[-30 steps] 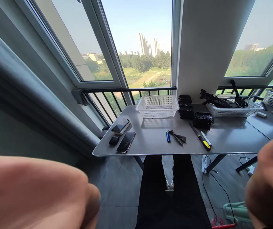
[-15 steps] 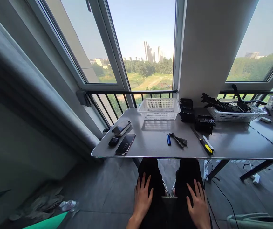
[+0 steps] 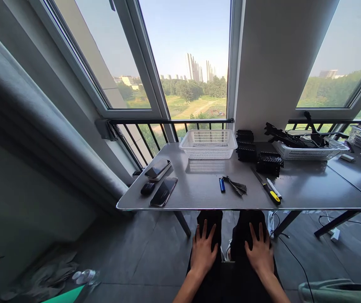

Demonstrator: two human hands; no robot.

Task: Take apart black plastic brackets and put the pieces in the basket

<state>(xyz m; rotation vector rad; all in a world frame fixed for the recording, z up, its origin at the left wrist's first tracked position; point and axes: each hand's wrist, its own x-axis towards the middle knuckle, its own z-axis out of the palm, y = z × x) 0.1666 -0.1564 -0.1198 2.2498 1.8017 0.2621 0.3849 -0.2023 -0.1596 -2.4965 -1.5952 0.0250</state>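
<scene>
My left hand [image 3: 203, 250] lies flat on my left knee in black trousers, fingers spread, holding nothing. My right hand [image 3: 259, 251] rests the same way on my right knee, fingers apart and empty. Both are below the front edge of a grey table [image 3: 309, 189]. On the table near that edge lie a blue lighter [image 3: 222, 184], dark scissor-like pliers [image 3: 235, 185] and a yellow-handled screwdriver [image 3: 267, 189].
A white mesh basket [image 3: 208, 144] stands at the back, with black part stacks [image 3: 246, 145] and a black block [image 3: 269, 163] beside it. A white tray [image 3: 309, 151] holds cables. Two phones [image 3: 164, 191] and a black mouse [image 3: 147, 188] lie left. Cables trail on the floor right.
A second ago my hands were blurred close to the camera at both sides. They dropped onto my knees and have since slid a little forward; the view shifted slightly.
</scene>
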